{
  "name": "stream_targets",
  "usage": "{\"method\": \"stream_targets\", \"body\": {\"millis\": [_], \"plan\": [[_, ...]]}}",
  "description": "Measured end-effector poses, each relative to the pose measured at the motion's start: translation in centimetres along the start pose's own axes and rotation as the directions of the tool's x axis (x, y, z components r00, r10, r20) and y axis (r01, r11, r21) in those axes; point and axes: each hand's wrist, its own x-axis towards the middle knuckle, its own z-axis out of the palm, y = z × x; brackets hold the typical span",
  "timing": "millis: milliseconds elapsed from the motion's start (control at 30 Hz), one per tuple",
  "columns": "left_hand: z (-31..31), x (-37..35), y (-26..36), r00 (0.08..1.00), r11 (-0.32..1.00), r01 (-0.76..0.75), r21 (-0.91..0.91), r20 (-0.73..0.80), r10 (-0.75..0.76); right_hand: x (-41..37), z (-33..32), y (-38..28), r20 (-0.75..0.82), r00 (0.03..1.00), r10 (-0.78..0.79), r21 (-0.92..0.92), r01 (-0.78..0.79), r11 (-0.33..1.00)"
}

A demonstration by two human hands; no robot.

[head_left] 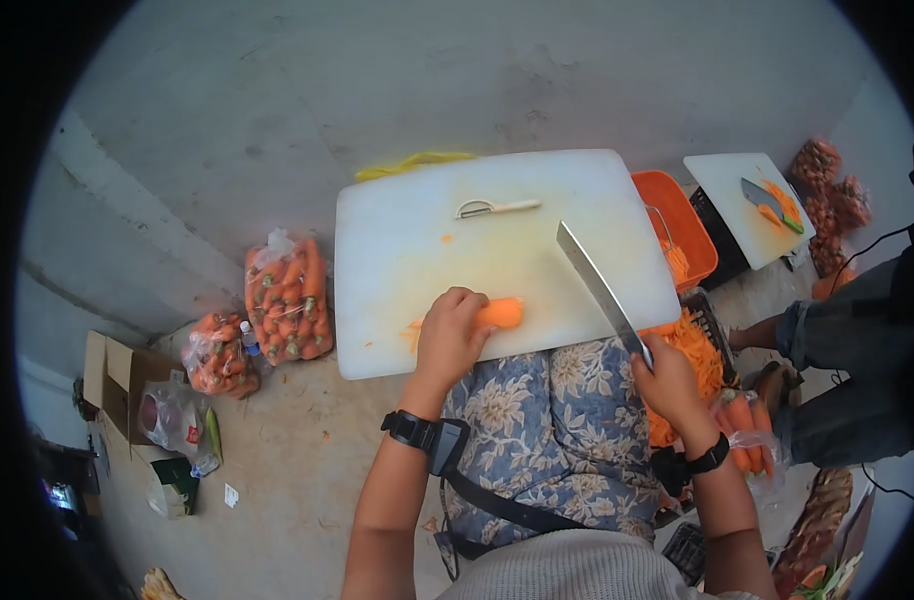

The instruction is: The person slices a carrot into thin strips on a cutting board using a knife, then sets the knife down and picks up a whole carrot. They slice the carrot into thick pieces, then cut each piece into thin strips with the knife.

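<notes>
My left hand point(454, 333) is closed over a peeled carrot point(501, 312) that lies on a large white cutting board point(397, 240). The carrot's cut end points right, and its other end is hidden under my fingers. A few orange scraps lie by that hand. In my right hand point(667, 378) is the handle of a cleaver point(599, 285), its wide blade slanting up and left above the board's right part, apart from the carrot. A white-handled peeler point(497, 208) rests farther back on the board.
Bags of carrots point(289, 298) stand on the floor at left, near an open cardboard box point(117, 385). An orange bin point(677, 220) and cut carrot pieces point(699, 350) are at right. Beyond, another board point(737, 200) holds a knife point(767, 203); a person's leg point(847, 320) is close by.
</notes>
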Motion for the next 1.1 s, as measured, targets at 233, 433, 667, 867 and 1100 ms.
{"method": "stream_targets", "body": {"millis": [233,433,667,867,1100], "plan": [[2.2,-1.8,1.3,0.956,0.981,-0.148,0.127,-0.237,0.175,2.4,-1.2,-1.4,0.121,0.988,-0.101,-0.311,0.134,0.941],[3.7,-2.4,0.7,0.953,0.994,-0.112,0.005,-0.283,0.108,4.5,-1.5,-2.9,0.165,0.971,-0.171,-0.328,0.218,0.919],[3.5,-1.9,0.7,0.952,0.993,-0.117,-0.024,-0.287,0.105,5.6,-2.7,-7.9,0.213,0.907,-0.364,-0.191,0.404,0.895],[3.9,-2.4,0.5,0.946,0.984,-0.169,-0.05,-0.289,0.148,6.4,-2.7,-10.1,0.378,0.822,-0.425,-0.231,0.528,0.817],[3.9,-2.1,0.7,0.952,0.991,-0.129,-0.02,-0.284,0.118,6.8,-3.2,-9.3,0.388,0.823,-0.415,-0.242,0.525,0.816]]}}
